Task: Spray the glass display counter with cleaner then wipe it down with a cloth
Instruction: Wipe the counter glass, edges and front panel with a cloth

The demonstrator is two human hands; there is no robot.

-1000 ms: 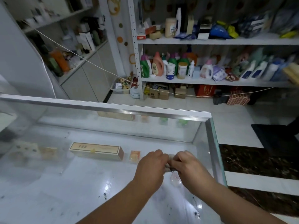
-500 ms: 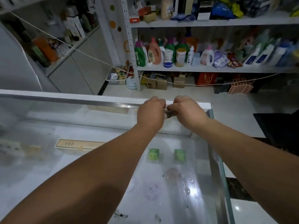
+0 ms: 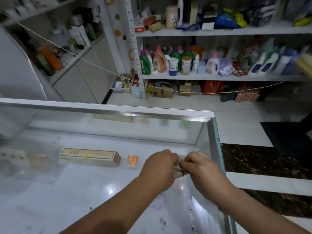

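Note:
The glass display counter (image 3: pixel 209 129) fills the lower left, with a metal rim along its far and right edges. My left hand (image 3: pixel 158 168) and my right hand (image 3: pixel 200 166) press side by side on the glass near the right edge. Both grip a small crumpled pale cloth (image 3: pixel 179 172), which shows only between the knuckles. Dark specks and smears dot the glass near my forearms. No spray bottle is in sight.
Inside the case lie a long tan box (image 3: pixel 89 156) and a small orange packet (image 3: pixel 133 160). Shelves of detergent bottles (image 3: pixel 159 59) stand beyond the counter. A thin cord (image 3: pixel 94 65) hangs across the room. A dark mat (image 3: pixel 287 137) lies on the floor right.
Both hands, with the cloth, went out to the far rim half a second ago and have come back to the near right part of the glass.

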